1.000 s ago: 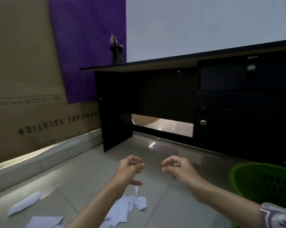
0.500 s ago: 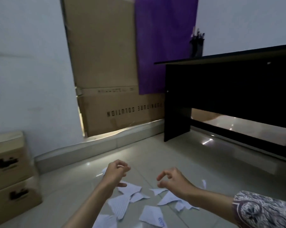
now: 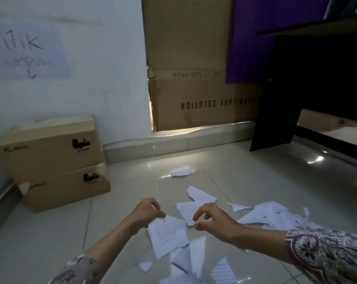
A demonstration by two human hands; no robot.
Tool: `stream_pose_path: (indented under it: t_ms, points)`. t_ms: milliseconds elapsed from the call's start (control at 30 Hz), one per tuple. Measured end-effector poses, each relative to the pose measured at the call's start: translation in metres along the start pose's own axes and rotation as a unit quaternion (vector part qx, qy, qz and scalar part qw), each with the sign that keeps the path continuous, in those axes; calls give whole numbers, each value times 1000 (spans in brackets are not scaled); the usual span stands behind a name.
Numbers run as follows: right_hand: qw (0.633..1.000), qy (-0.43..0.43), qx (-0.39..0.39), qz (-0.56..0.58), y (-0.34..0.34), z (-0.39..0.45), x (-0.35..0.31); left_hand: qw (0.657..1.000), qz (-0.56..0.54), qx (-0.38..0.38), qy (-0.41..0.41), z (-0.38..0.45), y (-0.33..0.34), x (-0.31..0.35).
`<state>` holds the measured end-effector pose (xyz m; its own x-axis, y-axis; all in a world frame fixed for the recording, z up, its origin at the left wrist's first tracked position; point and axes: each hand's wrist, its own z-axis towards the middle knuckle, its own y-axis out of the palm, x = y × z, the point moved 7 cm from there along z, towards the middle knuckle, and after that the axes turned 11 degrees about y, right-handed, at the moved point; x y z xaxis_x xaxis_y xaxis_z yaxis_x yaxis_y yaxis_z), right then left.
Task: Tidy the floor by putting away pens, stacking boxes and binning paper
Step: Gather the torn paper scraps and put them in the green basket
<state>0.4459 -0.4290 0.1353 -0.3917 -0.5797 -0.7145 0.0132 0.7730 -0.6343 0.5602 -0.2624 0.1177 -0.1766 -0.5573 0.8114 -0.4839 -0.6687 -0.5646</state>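
Note:
Several torn white paper scraps lie scattered on the tiled floor, among them a printed piece (image 3: 167, 235), a striped piece (image 3: 187, 210) and a lone scrap (image 3: 182, 171) farther back. My left hand (image 3: 147, 212) hovers over the printed piece with loosely curled fingers and holds nothing. My right hand (image 3: 214, 220) hangs beside it above the scraps, fingers also loosely curled and holding nothing. Two brown cardboard boxes stand stacked against the left wall, the upper box (image 3: 50, 149) on the lower box (image 3: 68, 190). No pens are visible.
A black desk (image 3: 317, 83) stands at the right, its side panel on the floor. Behind it a large flat cardboard carton (image 3: 194, 99) and a purple cloth (image 3: 253, 37) lean at the wall. A handwritten paper sign (image 3: 23, 50) hangs on the left wall.
The view has swung left and down: the desk and green basket slid off to the right, the stacked boxes came into view. Both hands now hover lower over the scraps.

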Motion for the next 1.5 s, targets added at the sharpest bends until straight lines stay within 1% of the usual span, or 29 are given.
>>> stream_pose_path:
  t_ms: [167,267,400,500,600,700,767,967,1033,1233,1367,1500]
  points:
    - [998,8,-55,-8,25,5,25,992,109,-68,-10,-8,21,-43]
    - [998,15,-67,-12,34,9,41,980,168,-102,-24,-19,40,-72]
    - [997,33,-67,-21,38,15,61,961,217,-165,-51,-43,67,-112]
    - [996,41,-70,-21,45,18,71,951,228,-198,-65,-60,83,-140]
    - [996,43,-73,-20,55,19,77,942,264,-200,-57,-71,94,-158]
    - [994,44,-97,-26,67,18,80,931,318,-178,-33,-74,101,-168]
    - [994,45,-100,-25,72,18,82,930,329,-164,-20,-74,104,-171]
    - [992,57,-114,-27,85,18,97,952,261,-158,-31,-68,105,-178]
    - [991,56,-116,-45,89,17,102,958,238,-156,-26,-65,106,-180]
    - [983,74,-115,-118,108,11,126,966,214,-145,9,-59,95,-177]
    - [974,78,-114,-178,122,7,137,983,141,-114,14,-52,82,-173]
    - [967,74,-95,-223,135,7,141,994,65,-89,21,-47,77,-162]
